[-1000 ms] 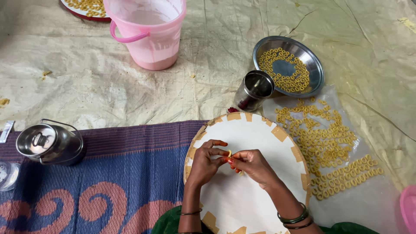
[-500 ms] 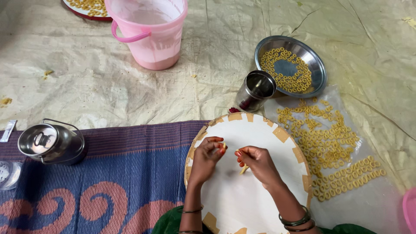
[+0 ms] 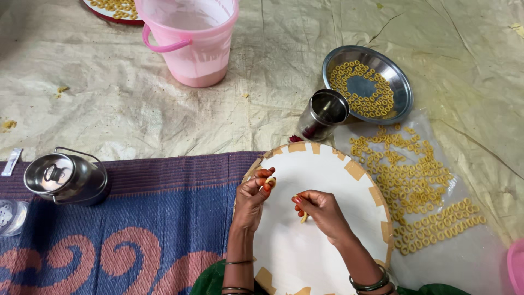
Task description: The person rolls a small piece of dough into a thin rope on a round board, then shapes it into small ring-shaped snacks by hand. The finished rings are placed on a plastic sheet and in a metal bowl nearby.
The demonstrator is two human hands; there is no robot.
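- Since half a second ago the hands have drawn apart: left hand [image 3: 252,198] lifted toward the board's upper-left edge, right hand [image 3: 322,210] slid slightly right and down.
- Left hand pinches a small pale dough bit [image 3: 269,180] at thumb and fingertips, raised just off the board [image 3: 322,175].
- Right hand pinches a second dough piece [image 3: 303,218] against the board surface, fingers curled over it.
- Dough looks soft, light, a little tacky; likely deforms under any squeeze, so a fingertip pinch at the ends suits, not a full grasp.
- Board: round, white, tan patches along the rim, lying partly on a blue-and-purple mat [image 3: 136,229].
- Right of the board, shaped yellow rings [image 3: 415,180] lie spread on a clear sheet [image 3: 469,257]; they look fragile while damp, best left unstacked.
- Steel plate [image 3: 401,95] beyond holds more rings around its edge.
- Steel cup [image 3: 323,113] touches the plate's left side, near the board's top.
- Pink bucket [image 3: 191,38] stands well apart at top; lidded steel pot [image 3: 65,177] on the mat at left.
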